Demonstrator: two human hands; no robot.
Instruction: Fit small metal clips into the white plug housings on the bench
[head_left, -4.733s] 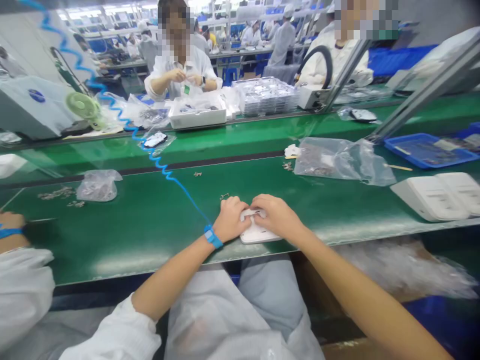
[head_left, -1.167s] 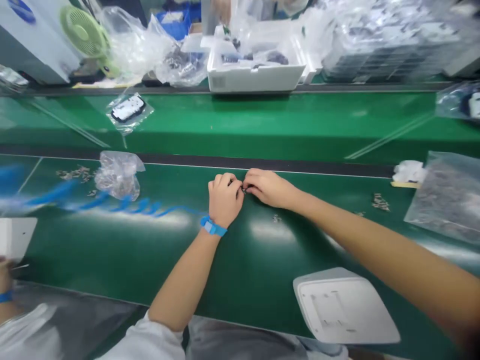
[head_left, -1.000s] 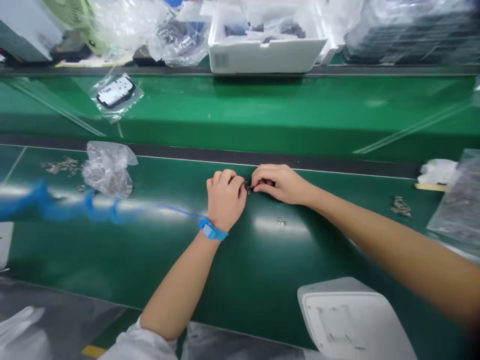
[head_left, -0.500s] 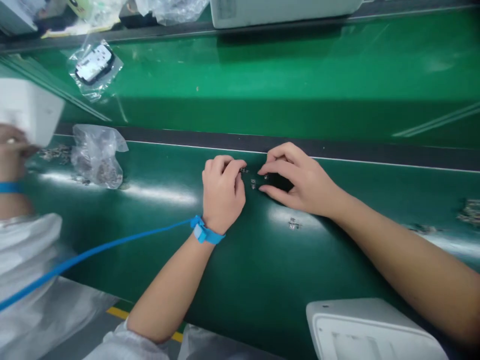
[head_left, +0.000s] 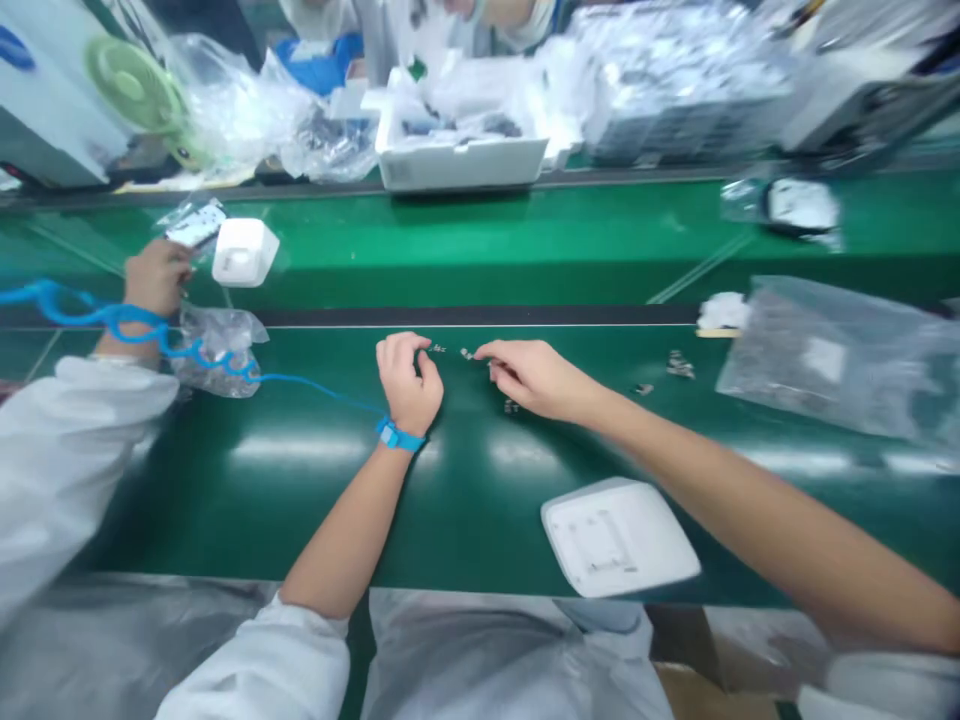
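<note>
My left hand (head_left: 410,382), with a blue wrist strap (head_left: 397,436), rests at the middle of the green table (head_left: 300,520). Its fingers are curled beside small metal parts (head_left: 438,348); whether it holds one is too small to tell. To its right, my right hand (head_left: 536,378) has thumb and forefinger close together near another small part (head_left: 467,354). More small parts (head_left: 511,406) lie just below the right hand. A white plastic housing (head_left: 619,540) lies near the front edge.
A co-worker's hand (head_left: 154,280) is at the left, near a white box-shaped piece (head_left: 244,252) and a clear bag (head_left: 217,350). Small parts (head_left: 680,364) and a large plastic bag (head_left: 825,360) lie at the right. A white tray (head_left: 463,162) stands beyond the green ledge.
The view has shifted and shows more of the far side. My right hand's thumb and forefinger have come closer together. The co-worker's white piece now stands on the ledge, out of the hand.
</note>
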